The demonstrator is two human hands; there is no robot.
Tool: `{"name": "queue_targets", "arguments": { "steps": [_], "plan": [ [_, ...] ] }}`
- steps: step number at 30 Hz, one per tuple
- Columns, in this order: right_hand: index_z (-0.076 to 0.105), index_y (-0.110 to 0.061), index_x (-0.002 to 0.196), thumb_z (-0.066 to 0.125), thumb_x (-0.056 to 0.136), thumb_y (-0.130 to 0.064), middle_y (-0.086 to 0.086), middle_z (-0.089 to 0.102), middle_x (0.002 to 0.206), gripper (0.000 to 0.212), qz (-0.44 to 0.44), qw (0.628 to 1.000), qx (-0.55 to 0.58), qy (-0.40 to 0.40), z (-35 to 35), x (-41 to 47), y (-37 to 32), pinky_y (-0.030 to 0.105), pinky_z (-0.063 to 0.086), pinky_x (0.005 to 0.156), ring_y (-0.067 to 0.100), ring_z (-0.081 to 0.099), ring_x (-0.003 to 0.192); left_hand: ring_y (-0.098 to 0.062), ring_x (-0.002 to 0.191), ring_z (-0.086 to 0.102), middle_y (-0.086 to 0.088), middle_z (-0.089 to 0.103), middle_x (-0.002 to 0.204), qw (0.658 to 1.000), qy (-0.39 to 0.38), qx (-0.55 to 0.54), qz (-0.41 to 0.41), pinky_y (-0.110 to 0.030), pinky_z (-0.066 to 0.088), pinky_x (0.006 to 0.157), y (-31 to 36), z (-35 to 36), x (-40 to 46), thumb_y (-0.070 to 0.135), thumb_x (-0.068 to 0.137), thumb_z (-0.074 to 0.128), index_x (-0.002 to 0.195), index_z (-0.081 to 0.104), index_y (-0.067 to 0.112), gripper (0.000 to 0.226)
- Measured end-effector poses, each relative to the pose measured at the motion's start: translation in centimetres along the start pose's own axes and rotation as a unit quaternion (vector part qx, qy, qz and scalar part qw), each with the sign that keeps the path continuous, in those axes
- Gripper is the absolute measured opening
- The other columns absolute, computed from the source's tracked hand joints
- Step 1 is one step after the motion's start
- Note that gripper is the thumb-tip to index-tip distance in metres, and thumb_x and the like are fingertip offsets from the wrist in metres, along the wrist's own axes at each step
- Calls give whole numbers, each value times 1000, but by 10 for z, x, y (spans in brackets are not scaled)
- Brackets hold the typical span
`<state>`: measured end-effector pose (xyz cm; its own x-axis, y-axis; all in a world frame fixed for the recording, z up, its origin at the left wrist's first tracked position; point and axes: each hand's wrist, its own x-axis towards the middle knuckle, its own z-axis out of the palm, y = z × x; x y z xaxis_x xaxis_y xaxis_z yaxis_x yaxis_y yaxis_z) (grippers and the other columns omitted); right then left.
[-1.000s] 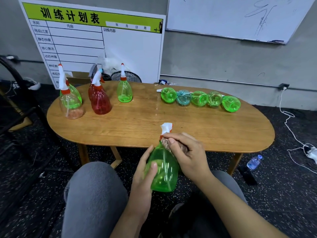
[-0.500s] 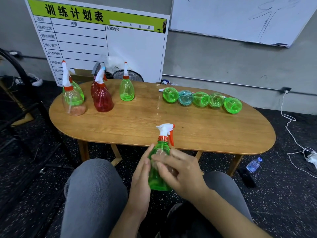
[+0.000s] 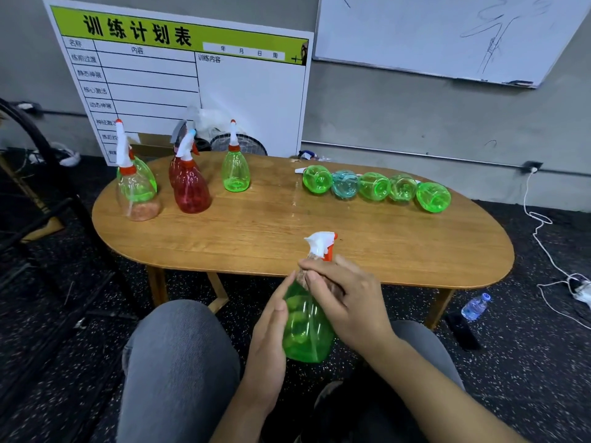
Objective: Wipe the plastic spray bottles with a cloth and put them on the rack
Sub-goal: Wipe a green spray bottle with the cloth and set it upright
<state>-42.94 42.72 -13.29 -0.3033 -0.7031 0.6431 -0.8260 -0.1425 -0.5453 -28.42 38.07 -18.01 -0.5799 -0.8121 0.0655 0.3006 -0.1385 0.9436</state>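
A green spray bottle [image 3: 305, 327] with a white and orange trigger head stands upright over my lap, in front of the table edge. My left hand [image 3: 270, 334] holds its body from the left, thumb on the front. My right hand [image 3: 343, 298] presses a small brownish cloth [image 3: 303, 276] against the bottle's neck and shoulder, fingers curled over it. Several bottles lie on their sides in a row [image 3: 375, 187] at the table's far right. Upright bottles stand at the far left: a green one [image 3: 236, 172], red ones [image 3: 191, 190] and a clear one [image 3: 136, 193].
The oval wooden table [image 3: 287, 231] stands ahead of my knees. A black metal frame [image 3: 41, 187] is at the left. A water bottle [image 3: 475, 306], a phone and white cables lie on the dark floor at right. Boards lean on the wall behind.
The bottle turned so its trigger head faces sideways. My right hand slid down the body, then back up to the neck with the cloth. The left hand kept hold.
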Motion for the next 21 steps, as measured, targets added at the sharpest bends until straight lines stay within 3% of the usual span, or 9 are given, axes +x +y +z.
{"name": "queue_targets", "arguments": {
  "steps": [2,5,10,14,17,21],
  "plan": [
    [79,-30,118,56,102,-41,-9,62,79,29,14,1000,-7,-24,8,3,0,39,49,55,11,57,65,-13,134,63,11,67,144,1000,10,-2,-2,-41,53,108,-2,-2,1,45,111,40,151,53,35,43],
    [78,-29,119,58,103,-37,-9,56,79,26,-30,997,-40,-53,15,-9,-7,32,48,51,9,52,61,-16,134,64,8,68,142,999,32,-24,-15,-45,49,112,-6,-7,3,33,111,36,149,55,34,43],
    [79,-21,117,66,102,-27,-6,55,85,21,-180,978,-58,-87,8,-39,-14,16,43,65,9,52,70,-26,127,69,-8,73,135,998,15,-60,-28,-31,57,98,-7,-7,2,22,115,27,150,54,30,46],
    [79,-19,116,70,99,-24,-5,53,86,20,-262,953,-79,-126,0,-51,-12,22,48,62,13,51,69,-31,123,71,-11,74,133,996,20,-81,-22,-31,60,93,0,-5,0,24,113,31,151,54,24,45],
    [80,-20,117,66,103,-26,-12,47,88,21,-204,974,-40,-94,-5,-41,-12,4,33,73,1,44,70,-27,123,71,-7,74,132,998,20,-63,-14,-33,59,93,2,-4,0,33,108,35,150,55,30,47],
    [78,-26,122,58,103,-40,-19,49,76,30,-21,1000,-17,-4,-5,-4,-8,15,36,53,2,46,61,-21,133,64,2,68,144,999,19,-33,-9,-43,54,104,-2,-2,2,39,110,44,149,57,31,42]
  ]
}}
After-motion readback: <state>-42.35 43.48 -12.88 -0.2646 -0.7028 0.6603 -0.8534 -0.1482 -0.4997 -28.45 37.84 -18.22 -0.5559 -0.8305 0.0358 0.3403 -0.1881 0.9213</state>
